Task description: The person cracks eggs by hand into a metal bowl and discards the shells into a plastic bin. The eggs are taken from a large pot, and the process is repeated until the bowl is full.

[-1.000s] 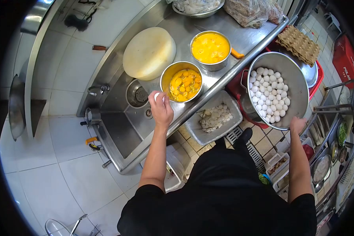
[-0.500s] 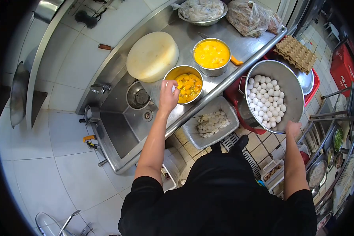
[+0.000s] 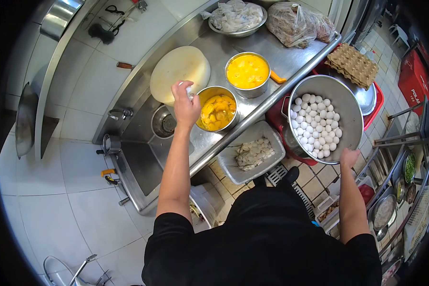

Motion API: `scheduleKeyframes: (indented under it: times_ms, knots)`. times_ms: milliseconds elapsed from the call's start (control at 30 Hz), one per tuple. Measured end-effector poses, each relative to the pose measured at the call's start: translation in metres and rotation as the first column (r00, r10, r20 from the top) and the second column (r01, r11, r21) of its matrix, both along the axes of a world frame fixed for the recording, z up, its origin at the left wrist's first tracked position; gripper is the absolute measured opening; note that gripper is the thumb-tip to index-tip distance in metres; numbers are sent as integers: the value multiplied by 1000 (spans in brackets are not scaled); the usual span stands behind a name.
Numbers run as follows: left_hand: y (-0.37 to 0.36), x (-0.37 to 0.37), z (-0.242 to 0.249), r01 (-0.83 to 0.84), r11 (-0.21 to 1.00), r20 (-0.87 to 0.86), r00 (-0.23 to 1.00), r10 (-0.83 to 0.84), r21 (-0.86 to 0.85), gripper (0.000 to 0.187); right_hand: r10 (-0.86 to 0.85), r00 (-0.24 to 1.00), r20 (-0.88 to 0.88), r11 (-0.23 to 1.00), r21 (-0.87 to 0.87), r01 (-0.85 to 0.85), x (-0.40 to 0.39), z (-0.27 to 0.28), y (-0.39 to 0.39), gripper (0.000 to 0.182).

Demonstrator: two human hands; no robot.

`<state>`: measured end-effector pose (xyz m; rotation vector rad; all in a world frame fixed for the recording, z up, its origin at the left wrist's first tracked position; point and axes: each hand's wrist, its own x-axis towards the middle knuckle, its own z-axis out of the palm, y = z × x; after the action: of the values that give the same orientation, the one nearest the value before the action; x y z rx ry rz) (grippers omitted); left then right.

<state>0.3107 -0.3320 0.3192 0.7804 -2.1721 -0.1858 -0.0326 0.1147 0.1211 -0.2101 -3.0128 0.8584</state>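
Observation:
My left hand (image 3: 187, 107) is closed around a white egg (image 3: 189, 90), mostly hidden by the fingers. It is at the left rim of a steel pot (image 3: 235, 119) holding cracked eggs with orange yolks (image 3: 218, 112). Behind that pot stands a second steel pot (image 3: 252, 92), filled nearly to the brim with yellow egg (image 3: 247, 71). On the right, my right hand (image 3: 350, 157) grips the near rim of a large tilted stockpot (image 3: 350, 105) with many whole white eggs (image 3: 317, 126) inside.
A grey bin (image 3: 229, 167) with eggshells stands below the counter edge (image 3: 252, 117). A round cutting board (image 3: 176, 71) and an orange-handled knife (image 3: 278, 77) lie on the counter. Egg cartons (image 3: 352, 66) are behind the stockpot; a sink (image 3: 140, 157) is at left.
My left hand has moved left and away from me, from over the cracked-egg pot to its left rim. My right hand keeps its hold on the stockpot. The view has shifted slightly.

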Motion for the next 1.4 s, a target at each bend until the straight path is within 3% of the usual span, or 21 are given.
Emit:
scheduleKeyframes:
  times_ms: [33, 100, 233, 300, 367, 433, 500, 567, 633, 667, 767, 800, 833, 900, 967, 1033, 1067, 1200, 1333, 1367, 1400]
  knots:
    - [-12, 3, -25, 2, 1000, -3, 1000, -2, 1, 38, -45, 999, 1, 999, 10, 45, -1, -3, -1, 39]
    - [-29, 5, -63, -33, 952, -121, 990, 72, 303, 35, -97, 995, 5, 995, 20, 97, 3, 0, -2, 38]
    - [63, -37, -28, 54, 925, -311, 948, 71, 377, 27, -32, 999, -18, 999, -43, 31, 4, -12, 5, 39]
    - [103, -54, -40, 128, 988, -143, 983, -114, 90, 28, -35, 997, -68, 999, 15, 37, 1, -21, 7, 35]
    - [125, -47, -103, 316, 941, 6, 948, -319, 121, 33, -41, 992, -122, 999, -7, 40, 9, -7, 0, 35]
    - [148, -34, -131, 232, 868, 356, 842, -406, 440, 35, -99, 995, -35, 994, -59, 96, 14, 5, -7, 34]
    - [147, -18, -180, 231, 897, 408, 828, -385, 377, 31, -97, 995, -11, 992, -83, 96, 17, 5, -7, 33]
    - [152, -44, -180, 241, 918, 454, 811, -368, 314, 27, -103, 995, 11, 989, -104, 103, 16, 7, -6, 32]
    - [174, -108, -119, 226, 819, 187, 910, -371, 527, 19, -103, 992, 78, 973, -200, 116, 18, 10, -6, 29]
    - [186, -141, -102, 315, 803, 114, 898, -425, 506, 12, -111, 990, 84, 971, -205, 127, 18, 9, -7, 27]
    - [219, -232, -127, 403, 625, 184, 724, -664, 669, 17, -84, 995, 44, 981, -171, 91, 20, 10, -7, 27]
    - [231, -258, -150, 318, 534, 218, 664, -715, 784, 24, -94, 995, 20, 975, -199, 96, 22, 9, -8, 27]
    - [239, -282, -180, 117, 605, 481, 496, -723, 788, 33, -108, 994, 24, 974, -198, 111, 23, 10, -9, 27]
    - [249, -305, -247, 24, 705, 697, 128, -705, 709, 48, -86, 996, -21, 978, -193, 81, 24, 12, -10, 27]
    - [260, -301, -304, -36, 778, 778, -22, -628, 627, 54, -116, 993, -3, 973, -203, 113, 24, 10, -10, 27]
    - [278, -277, -333, -168, 793, 810, 164, -563, 586, 68, -91, 994, 64, 972, -212, 102, 25, 12, -8, 27]
    - [278, -300, -332, -143, 797, 807, 185, -561, 587, 68, -98, 995, 33, 970, -220, 103, 22, 9, -6, 27]
    - [278, -333, -319, -217, 517, 552, 153, -820, 828, 51, -84, 996, 36, 972, -217, 89, 24, 7, -7, 29]
    - [266, -314, -298, -339, 168, 231, 154, -961, 926, 37, -97, 994, 41, 971, -217, 104, 24, 13, -11, 30]
    - [257, -305, -290, -365, 75, 147, 174, -974, 928, 35, -106, 993, 55, 973, -202, 115, 23, 14, -11, 31]
    - [252, -300, -248, -305, -50, 64, 354, -933, 951, 28, -113, 992, 63, 975, -183, 122, 24, 5, -10, 38]
